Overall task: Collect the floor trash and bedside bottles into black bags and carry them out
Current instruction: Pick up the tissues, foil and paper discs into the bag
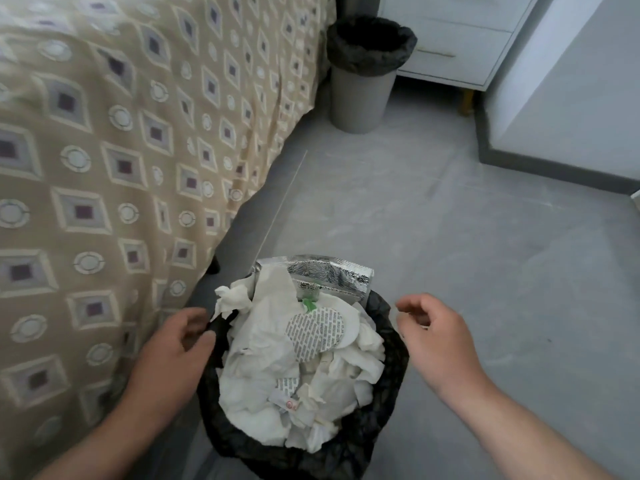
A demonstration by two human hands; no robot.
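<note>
A black bag point(388, 407) lines a bin right below me, heaped with crumpled white tissues point(263, 351), round printed seals and a silver foil pouch point(332, 275) sticking up at the far side. My left hand point(173, 355) pinches the bag's rim at its left edge. My right hand point(440, 337) hovers just off the right edge, fingers curled and apart, holding nothing. No bottles are in view.
A second grey bin point(360, 95) with a black liner stands farther along, beside the bed. The patterned bedspread point(114, 161) hangs down on the left. A white drawer unit point(460, 43) and a wall with dark skirting point(561, 171) bound the grey floor.
</note>
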